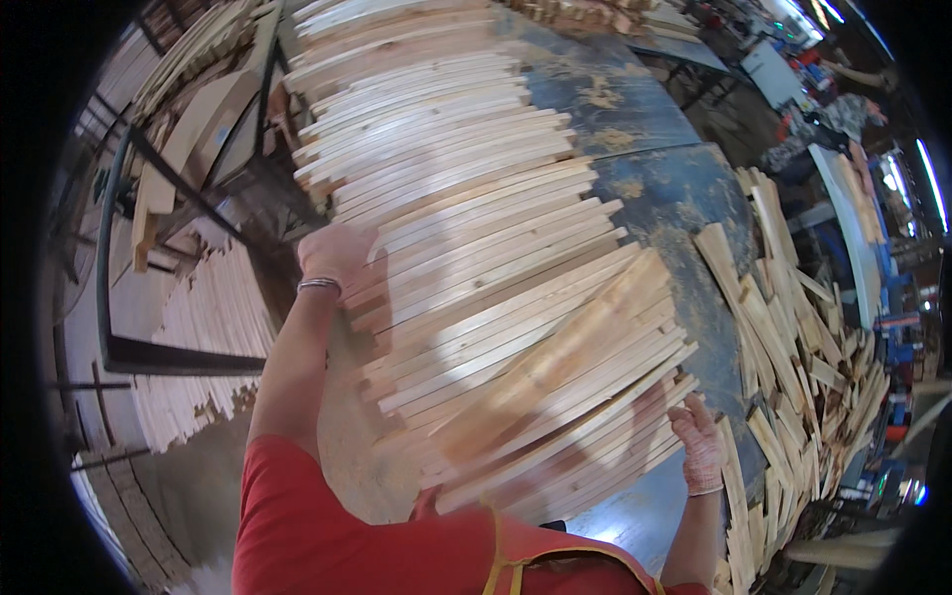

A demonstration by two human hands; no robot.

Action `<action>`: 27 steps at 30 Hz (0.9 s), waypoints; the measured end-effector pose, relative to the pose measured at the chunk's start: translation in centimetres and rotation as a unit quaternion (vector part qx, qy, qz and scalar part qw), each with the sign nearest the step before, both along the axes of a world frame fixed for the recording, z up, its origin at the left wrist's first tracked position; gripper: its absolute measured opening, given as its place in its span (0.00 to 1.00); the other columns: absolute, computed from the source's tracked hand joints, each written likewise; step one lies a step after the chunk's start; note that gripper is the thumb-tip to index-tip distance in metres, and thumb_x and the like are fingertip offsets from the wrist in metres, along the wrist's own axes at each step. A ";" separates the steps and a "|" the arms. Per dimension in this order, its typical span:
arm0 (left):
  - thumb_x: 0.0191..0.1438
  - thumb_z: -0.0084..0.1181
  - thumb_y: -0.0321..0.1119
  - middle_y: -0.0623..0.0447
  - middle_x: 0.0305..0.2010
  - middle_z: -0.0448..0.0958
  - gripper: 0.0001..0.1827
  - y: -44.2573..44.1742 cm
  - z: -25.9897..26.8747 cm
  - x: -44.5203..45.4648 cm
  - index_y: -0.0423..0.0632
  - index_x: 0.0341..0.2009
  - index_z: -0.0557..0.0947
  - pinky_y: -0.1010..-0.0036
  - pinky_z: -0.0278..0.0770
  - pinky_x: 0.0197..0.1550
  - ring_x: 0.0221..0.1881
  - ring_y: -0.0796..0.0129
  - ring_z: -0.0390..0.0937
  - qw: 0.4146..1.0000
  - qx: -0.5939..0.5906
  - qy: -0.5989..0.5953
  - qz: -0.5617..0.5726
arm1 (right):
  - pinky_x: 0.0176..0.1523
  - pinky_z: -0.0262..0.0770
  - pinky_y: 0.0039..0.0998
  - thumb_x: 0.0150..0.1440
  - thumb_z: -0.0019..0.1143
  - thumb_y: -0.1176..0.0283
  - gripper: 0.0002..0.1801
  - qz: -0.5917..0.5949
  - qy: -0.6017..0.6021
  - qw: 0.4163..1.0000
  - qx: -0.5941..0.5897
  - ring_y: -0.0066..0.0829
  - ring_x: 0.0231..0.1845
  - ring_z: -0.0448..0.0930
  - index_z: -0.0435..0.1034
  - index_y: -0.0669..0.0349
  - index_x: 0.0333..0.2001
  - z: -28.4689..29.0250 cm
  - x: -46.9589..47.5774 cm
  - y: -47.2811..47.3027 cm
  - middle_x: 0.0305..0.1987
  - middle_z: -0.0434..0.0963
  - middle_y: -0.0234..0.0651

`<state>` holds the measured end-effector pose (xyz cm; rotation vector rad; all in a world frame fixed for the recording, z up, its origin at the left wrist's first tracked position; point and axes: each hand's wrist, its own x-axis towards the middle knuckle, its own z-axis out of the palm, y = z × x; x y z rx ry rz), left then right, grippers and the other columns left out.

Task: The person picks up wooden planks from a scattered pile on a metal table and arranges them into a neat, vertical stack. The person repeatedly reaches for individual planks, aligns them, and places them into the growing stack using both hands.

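Many narrow planed wooden strips (476, 282) lie side by side across a blue-topped table (654, 178). My left hand (338, 256), gloved, with a metal bracelet at the wrist, is at the left ends of the strips; whether its fingers grip one is unclear. Near the right ends of the closest strips is my right hand (698, 439), also gloved, with its fingers bent and apart and nothing seen in it. One wider, more yellow board (558, 357) lies slantwise on top of the strips close to me. A dark gap shows between some near strips.
A heap of offcut wood pieces (788, 349) lies along the table's right side. At left stand a dark metal frame (111, 245) and another stack of strips (216, 312). Sawdust (613, 140) is scattered on the tabletop. A person in camouflage clothing (840, 119) is at upper right.
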<state>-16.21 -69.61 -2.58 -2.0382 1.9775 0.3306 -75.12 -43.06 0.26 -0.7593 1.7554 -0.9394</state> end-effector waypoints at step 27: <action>0.54 0.67 0.65 0.32 0.68 0.77 0.51 -11.1 1.7 -20.1 0.35 0.68 0.75 0.57 0.71 0.71 0.69 0.42 0.75 0.959 -0.027 0.273 -0.071 | 0.64 0.75 0.31 0.59 0.73 0.69 0.43 -0.137 -0.037 0.990 0.022 0.32 0.58 0.82 0.63 0.72 0.73 -1.7 1.1 11.7 0.54 0.85 0.42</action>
